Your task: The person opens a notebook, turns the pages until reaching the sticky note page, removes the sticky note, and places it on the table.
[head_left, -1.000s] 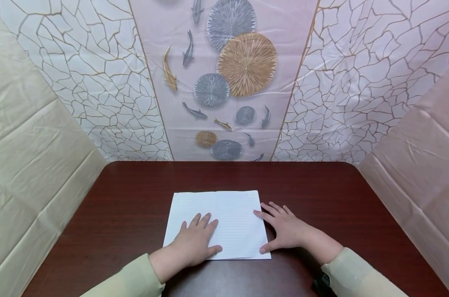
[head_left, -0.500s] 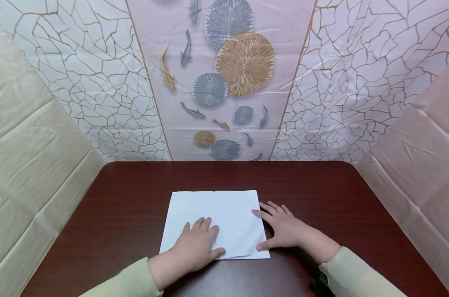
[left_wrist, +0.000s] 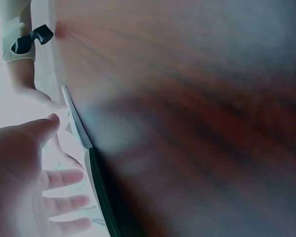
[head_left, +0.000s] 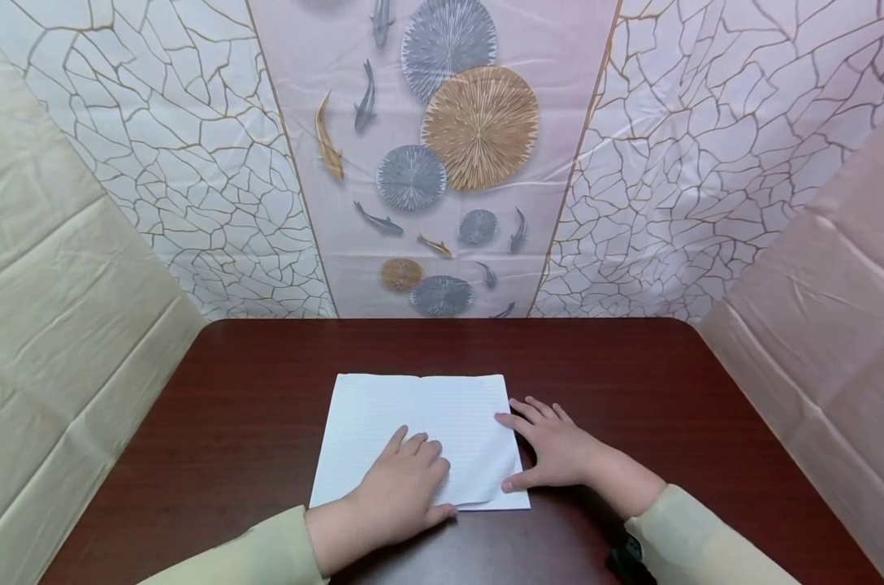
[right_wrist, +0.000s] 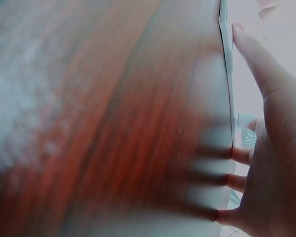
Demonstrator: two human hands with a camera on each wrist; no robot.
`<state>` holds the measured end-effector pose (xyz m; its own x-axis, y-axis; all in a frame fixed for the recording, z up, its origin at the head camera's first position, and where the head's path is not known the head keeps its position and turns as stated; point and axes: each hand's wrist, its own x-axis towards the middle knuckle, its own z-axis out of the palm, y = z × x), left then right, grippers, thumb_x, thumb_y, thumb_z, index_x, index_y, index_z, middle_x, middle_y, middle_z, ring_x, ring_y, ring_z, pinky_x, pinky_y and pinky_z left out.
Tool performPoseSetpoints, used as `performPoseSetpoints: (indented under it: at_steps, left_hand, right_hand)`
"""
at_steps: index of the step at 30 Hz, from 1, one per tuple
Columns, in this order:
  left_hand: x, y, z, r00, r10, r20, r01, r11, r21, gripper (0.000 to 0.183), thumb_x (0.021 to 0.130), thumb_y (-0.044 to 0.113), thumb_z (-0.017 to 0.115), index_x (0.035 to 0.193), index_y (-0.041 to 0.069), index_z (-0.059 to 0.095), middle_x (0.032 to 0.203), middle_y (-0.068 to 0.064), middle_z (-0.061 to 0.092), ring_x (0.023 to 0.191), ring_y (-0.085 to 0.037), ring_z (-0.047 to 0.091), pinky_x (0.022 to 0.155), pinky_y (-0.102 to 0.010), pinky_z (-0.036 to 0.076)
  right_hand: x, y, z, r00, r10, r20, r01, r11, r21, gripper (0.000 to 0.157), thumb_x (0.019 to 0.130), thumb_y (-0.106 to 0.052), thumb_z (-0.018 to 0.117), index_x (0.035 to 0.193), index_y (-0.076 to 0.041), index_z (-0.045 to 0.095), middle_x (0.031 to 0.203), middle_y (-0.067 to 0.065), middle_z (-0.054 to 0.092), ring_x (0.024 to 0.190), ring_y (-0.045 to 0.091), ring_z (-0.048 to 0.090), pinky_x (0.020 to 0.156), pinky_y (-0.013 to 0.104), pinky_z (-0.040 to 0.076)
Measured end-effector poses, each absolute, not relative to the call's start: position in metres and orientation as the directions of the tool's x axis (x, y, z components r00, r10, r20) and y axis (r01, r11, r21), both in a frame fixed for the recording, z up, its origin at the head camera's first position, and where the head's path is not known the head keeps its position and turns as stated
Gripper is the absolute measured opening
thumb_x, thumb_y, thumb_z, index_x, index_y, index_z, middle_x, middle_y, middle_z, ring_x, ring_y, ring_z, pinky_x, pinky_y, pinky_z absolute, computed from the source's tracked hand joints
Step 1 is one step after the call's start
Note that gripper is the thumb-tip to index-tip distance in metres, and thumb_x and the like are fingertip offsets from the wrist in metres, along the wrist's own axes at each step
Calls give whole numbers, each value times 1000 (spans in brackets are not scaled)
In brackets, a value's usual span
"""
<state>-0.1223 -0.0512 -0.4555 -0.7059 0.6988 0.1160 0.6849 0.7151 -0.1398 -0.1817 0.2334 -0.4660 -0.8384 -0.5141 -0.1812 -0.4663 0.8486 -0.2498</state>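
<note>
An open notebook (head_left: 361, 414) with white lined pages lies on the dark red-brown table. My left hand (head_left: 401, 487) is over its lower middle, the thumb reaching past the near edge. In the left wrist view, that left hand (left_wrist: 19, 168) has its fingers extended, with the notebook's dark green edge (left_wrist: 102, 197) beside them. My right hand (head_left: 559, 451) spreads at the notebook's right edge, with thumb and index finger on the page margin. The right wrist view shows the other fingertips of the right hand (right_wrist: 276, 128) on the table. The page bows slightly near its lower right corner.
The dark wooden table (head_left: 252, 390) extends around the notebook. Behind it hangs a patterned cloth (head_left: 442, 162), and beige cloth walls stand at left (head_left: 62, 325) and right (head_left: 822, 325). A dark wrist device (head_left: 628, 556) sits at the right sleeve.
My left hand has slid right and toward the near edge across the notebook. My right hand has stayed nearly in place. The page near the lower right corner bows more.
</note>
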Motion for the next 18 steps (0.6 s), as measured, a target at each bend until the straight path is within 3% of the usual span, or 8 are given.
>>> performPoseSetpoints:
  at_steps: [9, 18]
  left_hand:
    - [-124, -42, -457, -596, 783, 177, 749, 622, -227, 46, 85, 65, 64, 98, 21, 64, 122, -1, 59, 126, -28, 51, 113, -52, 31]
    - [-126, -37, -456, -564, 810, 163, 773, 587, -242, 32, 87, 53, 67, 96, 22, 67, 119, -1, 60, 125, -26, 51, 114, -50, 31]
  right_hand:
    - [-180, 230, -466, -848, -504, -161, -465, 855, -231, 104, 69, -86, 59, 152, -26, 40, 159, 10, 31, 146, 39, 23, 111, 66, 22]
    - [-180, 230, -467, -857, -494, -149, -457, 861, -222, 104, 69, -89, 54, 151, -27, 41, 158, 10, 32, 146, 39, 23, 111, 66, 21]
